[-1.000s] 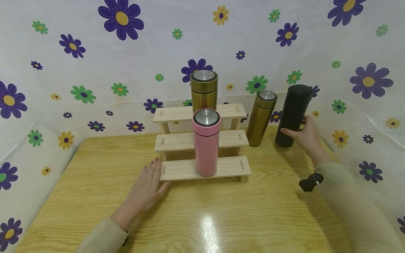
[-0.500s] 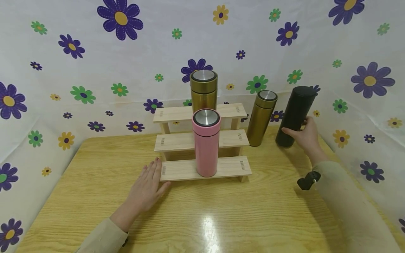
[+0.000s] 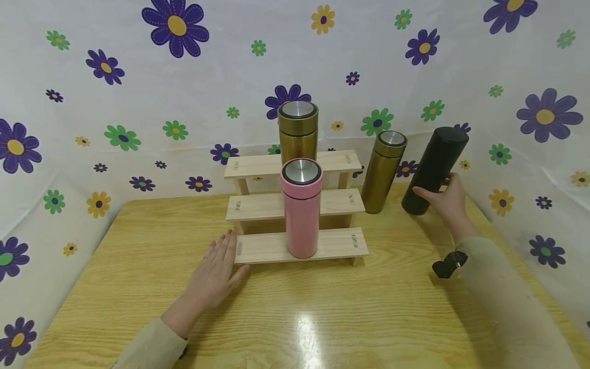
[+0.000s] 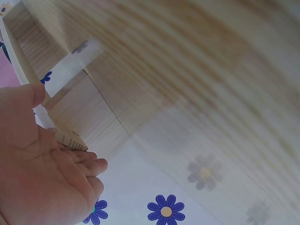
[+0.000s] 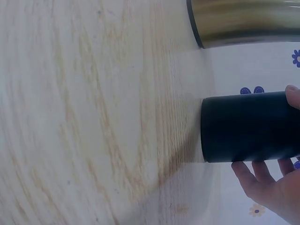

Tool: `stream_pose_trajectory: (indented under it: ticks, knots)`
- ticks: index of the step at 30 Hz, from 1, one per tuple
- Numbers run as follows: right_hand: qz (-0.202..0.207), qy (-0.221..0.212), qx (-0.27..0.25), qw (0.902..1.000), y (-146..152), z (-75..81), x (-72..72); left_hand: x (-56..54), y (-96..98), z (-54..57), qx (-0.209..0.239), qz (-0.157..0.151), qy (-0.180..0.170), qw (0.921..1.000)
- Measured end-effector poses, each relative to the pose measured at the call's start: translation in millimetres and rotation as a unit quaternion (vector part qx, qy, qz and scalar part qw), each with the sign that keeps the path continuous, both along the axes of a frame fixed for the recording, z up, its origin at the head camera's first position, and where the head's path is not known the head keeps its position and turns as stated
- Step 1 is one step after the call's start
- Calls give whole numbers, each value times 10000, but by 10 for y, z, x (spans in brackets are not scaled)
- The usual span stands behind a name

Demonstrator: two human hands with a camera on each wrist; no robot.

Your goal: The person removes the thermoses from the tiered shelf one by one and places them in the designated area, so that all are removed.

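Note:
My right hand (image 3: 446,200) grips a black vacuum flask (image 3: 430,171) low on its body, at the table's back right. The flask leans to the right in the head view. In the right wrist view its base (image 5: 225,129) is close over the wood, the thumb on one side and fingers on the other. My left hand (image 3: 211,274) lies with straight fingers against the left end of a three-step wooden stand (image 3: 260,247). A pink flask (image 3: 301,220) stands on the lowest step. Behind it, a gold flask (image 3: 298,141) stands at the top step, its lower part hidden.
A second gold flask (image 3: 382,174) stands on the wooden table (image 3: 276,318) between the stand and the black flask. White cloth (image 3: 193,92) with printed flowers hangs behind the table and at both sides.
The top of the black flask has tipped to the right in my right hand, while its base stays at nearly the same spot. My left hand and the stand have not moved.

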State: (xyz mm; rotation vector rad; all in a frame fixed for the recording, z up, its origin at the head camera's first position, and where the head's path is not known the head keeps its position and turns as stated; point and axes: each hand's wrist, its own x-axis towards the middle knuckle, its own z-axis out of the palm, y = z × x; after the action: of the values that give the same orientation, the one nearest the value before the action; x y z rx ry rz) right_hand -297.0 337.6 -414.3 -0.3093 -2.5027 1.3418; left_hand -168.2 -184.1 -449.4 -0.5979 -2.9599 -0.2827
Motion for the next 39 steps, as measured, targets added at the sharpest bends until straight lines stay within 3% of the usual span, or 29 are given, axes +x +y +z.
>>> stream_pose_trajectory:
  ticks: [10,25,39]
  knots:
    - [119,-155,53,9998,24,10,55,1,6,-21,55,-4,-2,10000]
    - [552,-783,48,9954,112,2,379,9,13,-16,106,-4,-63,9999]
    - [963,-380,394,9938,-141,197,616,-8,2,-6,76,-13,-123,9999]
